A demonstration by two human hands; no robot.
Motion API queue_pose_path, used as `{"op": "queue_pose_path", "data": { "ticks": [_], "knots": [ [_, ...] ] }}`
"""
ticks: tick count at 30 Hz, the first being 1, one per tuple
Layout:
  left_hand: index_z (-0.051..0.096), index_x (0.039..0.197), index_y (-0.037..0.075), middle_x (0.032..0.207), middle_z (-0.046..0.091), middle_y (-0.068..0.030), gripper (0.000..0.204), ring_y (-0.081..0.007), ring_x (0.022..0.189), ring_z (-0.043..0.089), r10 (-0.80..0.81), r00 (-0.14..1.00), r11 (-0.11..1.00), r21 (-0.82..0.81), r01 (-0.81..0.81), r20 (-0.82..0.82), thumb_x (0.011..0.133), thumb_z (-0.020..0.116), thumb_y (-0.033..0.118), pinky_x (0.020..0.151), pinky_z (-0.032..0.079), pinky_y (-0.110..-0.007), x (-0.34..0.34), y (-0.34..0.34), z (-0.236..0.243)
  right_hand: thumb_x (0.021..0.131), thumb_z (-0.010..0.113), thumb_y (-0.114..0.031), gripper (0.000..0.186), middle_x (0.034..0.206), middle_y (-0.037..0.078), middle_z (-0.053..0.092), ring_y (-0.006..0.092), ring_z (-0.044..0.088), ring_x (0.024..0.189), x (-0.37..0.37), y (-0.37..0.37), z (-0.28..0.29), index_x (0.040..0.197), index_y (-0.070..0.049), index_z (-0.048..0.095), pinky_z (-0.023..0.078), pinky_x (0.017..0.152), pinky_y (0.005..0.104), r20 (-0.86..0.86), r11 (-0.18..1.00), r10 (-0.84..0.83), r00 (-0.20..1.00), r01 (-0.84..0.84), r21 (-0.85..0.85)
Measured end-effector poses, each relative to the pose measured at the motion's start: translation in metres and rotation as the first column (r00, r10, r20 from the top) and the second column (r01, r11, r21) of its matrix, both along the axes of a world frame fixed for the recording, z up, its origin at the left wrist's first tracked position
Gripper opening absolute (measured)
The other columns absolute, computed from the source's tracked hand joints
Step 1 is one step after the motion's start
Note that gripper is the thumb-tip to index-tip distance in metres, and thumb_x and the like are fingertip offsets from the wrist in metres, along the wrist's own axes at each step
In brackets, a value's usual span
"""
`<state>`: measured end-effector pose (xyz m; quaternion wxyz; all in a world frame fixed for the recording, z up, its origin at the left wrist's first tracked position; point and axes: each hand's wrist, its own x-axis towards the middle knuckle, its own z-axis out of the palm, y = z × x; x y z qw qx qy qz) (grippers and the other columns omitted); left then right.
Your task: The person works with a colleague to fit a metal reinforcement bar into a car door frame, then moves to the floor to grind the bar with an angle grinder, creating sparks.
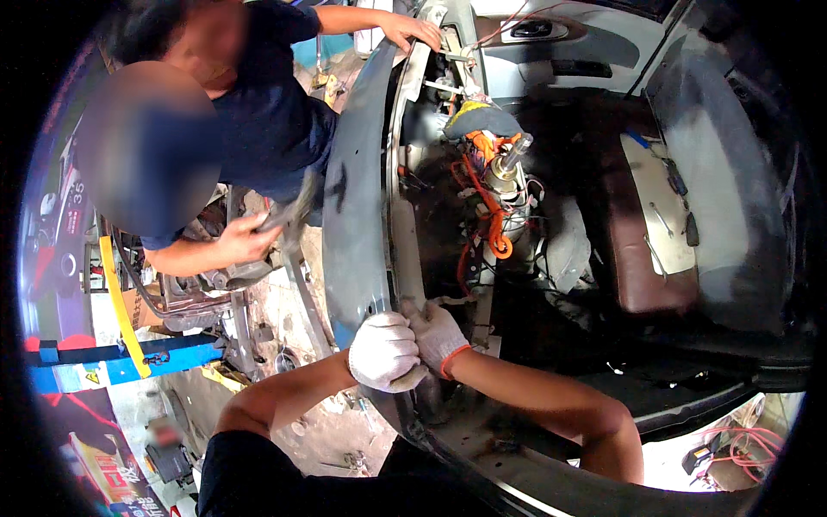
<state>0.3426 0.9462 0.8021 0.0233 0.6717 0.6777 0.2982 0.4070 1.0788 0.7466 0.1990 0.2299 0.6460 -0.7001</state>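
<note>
Both my hands wear white gloves at the near end of a long grey metal panel beside an opened car interior. My left hand is closed, fingers curled, at the panel's edge; what it grips is hidden. My right hand sits against it just to the right, fingers bent at the pale inner rail; what they hold cannot be made out. Beyond them are a steering shaft, orange cables and a dark cover with yellow.
A co-worker in dark blue stands at the left, one hand on the panel's far end, the other holding a grey metal piece. A blue lift arm is at left. At right, tools lie on a board on a brown seat.
</note>
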Motion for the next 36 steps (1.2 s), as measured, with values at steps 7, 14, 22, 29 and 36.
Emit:
{"op": "queue_pose_path", "data": {
  "ticks": [7, 14, 22, 29, 36],
  "knots": [
    [0.058, 0.056, 0.012, 0.06, 0.056, -0.002, 0.016, -0.0225, 0.059, 0.057, -0.025, 1.0, 0.998, 0.064, 0.026, -0.012, 0.056, 0.075, 0.015, 0.068, 0.048, -0.035, -0.001, 0.003, 0.001, 0.099, 0.056, -0.036, 0.044, 0.1, 0.025, 0.068, 0.0305, 0.064, 0.091, 0.003, -0.01, -0.024, 0.114, 0.005, 0.06, 0.05, 0.084, 0.0394, -0.067, 0.997, -0.025, 0.997, 0.019, -0.081],
    [0.062, 0.061, 0.012, 0.06, 0.054, -0.0015, 0.015, -0.0229, 0.059, 0.056, -0.058, 0.998, 0.998, -0.032, 0.058, -0.014, 0.058, 0.075, 0.019, 0.066, 0.047, -0.035, -0.002, 0.003, 0.006, 0.1, 0.053, -0.049, 0.057, 0.093, 0.025, 0.067, 0.0313, 0.063, 0.086, 0.003, -0.011, -0.03, 0.107, 0.007, 0.059, 0.049, 0.081, 0.0408, -0.077, 0.995, -0.02, 0.997, 0.013, -0.094],
    [0.059, 0.057, 0.016, 0.057, 0.048, 0.0001, 0.015, -0.0214, 0.055, 0.052, -0.112, 0.993, 0.993, -0.037, 0.111, -0.031, 0.057, 0.073, 0.02, 0.059, 0.043, -0.036, -0.001, 0.008, 0.004, 0.099, 0.051, -0.06, 0.069, 0.085, 0.032, 0.062, 0.0439, 0.062, 0.081, 0.003, -0.015, -0.025, 0.093, 0.009, 0.057, 0.048, 0.076, 0.0455, -0.123, 0.986, -0.125, 0.984, 0.11, -0.125],
    [0.059, 0.056, 0.016, 0.056, 0.048, 0.0009, 0.015, -0.0218, 0.052, 0.05, -0.124, 0.992, 0.99, -0.074, 0.122, -0.033, 0.055, 0.073, 0.022, 0.054, 0.041, -0.037, -0.001, 0.009, 0.006, 0.1, 0.053, -0.054, 0.065, 0.095, 0.031, 0.065, 0.0332, 0.064, 0.088, 0.0, 0.0, 0.003, 0.109, 0.01, 0.056, 0.05, 0.083, 0.0409, -0.026, 0.993, -0.019, 0.999, 0.016, -0.113],
    [0.06, 0.058, 0.016, 0.057, 0.048, 0.0006, 0.015, -0.0219, 0.052, 0.049, -0.124, 0.992, 0.991, -0.053, 0.123, -0.017, 0.054, 0.074, 0.022, 0.055, 0.041, -0.037, -0.001, 0.007, 0.004, 0.101, 0.052, -0.053, 0.064, 0.1, 0.03, 0.067, 0.0368, 0.065, 0.09, 0.002, -0.004, 0.001, 0.114, 0.01, 0.056, 0.05, 0.084, 0.0413, -0.07, 0.984, -0.074, 0.995, 0.061, -0.166]
  ]
}}
